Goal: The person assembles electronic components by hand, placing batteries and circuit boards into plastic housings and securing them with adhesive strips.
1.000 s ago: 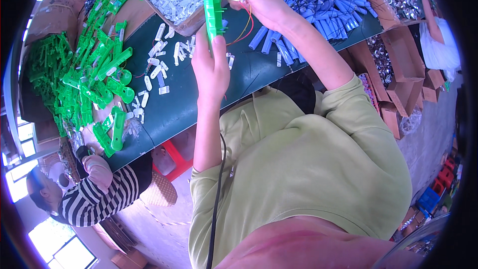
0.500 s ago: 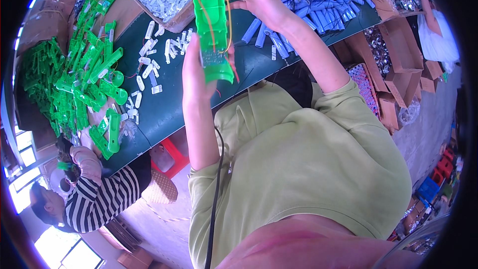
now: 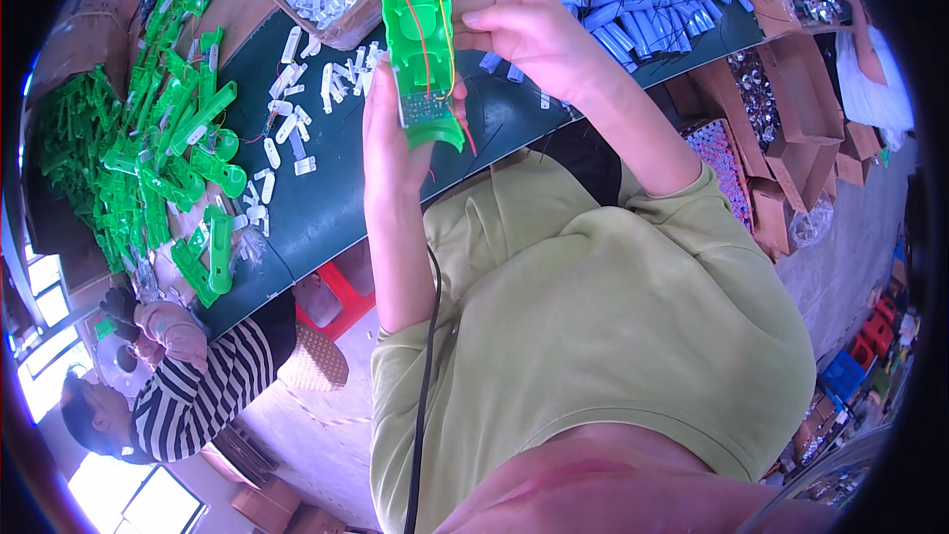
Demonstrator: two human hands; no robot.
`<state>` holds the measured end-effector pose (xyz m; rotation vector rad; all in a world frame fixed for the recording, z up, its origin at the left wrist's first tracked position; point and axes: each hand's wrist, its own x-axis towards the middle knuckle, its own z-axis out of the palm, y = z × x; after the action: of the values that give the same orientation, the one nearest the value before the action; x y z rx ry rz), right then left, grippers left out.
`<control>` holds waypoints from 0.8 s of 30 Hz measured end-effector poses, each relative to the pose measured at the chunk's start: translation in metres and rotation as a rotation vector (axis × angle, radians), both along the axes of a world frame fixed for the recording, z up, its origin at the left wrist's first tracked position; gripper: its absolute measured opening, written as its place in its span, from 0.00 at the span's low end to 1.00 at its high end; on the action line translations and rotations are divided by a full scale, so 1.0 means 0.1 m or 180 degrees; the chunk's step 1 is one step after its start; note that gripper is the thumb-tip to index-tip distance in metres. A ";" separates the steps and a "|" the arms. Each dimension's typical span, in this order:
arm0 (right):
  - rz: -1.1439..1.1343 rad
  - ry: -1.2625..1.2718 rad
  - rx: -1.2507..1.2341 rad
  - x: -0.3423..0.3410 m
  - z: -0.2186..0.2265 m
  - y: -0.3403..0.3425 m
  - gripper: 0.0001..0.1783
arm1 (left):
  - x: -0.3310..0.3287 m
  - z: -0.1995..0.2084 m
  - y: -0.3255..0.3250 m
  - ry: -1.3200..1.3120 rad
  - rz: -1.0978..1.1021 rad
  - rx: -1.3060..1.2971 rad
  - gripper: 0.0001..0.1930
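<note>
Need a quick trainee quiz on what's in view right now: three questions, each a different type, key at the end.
1. Multiple choice: what does the left hand hold? A) a cardboard box B) a green plastic housing C) a white cup
2. True or false: loose white pieces lie between the heaped green parts and that hand.
3. Fill in: the cylinders piled at the upper right are ____.

Key: 1 B; 2 true; 3 blue.

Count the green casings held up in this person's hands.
1: the green casing, open side showing, gripped by the left hand, with the right hand by its right edge. More casings lie heaped at left, where some may be hidden.
</note>
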<state>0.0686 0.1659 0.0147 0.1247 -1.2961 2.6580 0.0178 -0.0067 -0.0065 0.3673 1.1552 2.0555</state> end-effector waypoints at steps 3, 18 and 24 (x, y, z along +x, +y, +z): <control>0.0083 -0.0083 -0.0151 -0.02 -0.03 0.09 0.21 | 0.01 0.00 0.06 0.0075 0.0025 0.0162 0.28; -0.2800 0.0600 0.3468 -0.02 -0.35 -0.47 0.09 | 0.04 0.07 0.28 0.1932 0.1538 -0.0538 0.20; -0.1153 -0.0133 0.0083 -0.14 -0.38 -0.61 0.05 | 0.01 0.04 0.35 0.1898 0.1794 -0.0541 0.23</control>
<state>0.0548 0.1051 -0.0229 -0.1499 -1.2308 2.3481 0.0187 0.0287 -0.0022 0.6566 1.9583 2.3691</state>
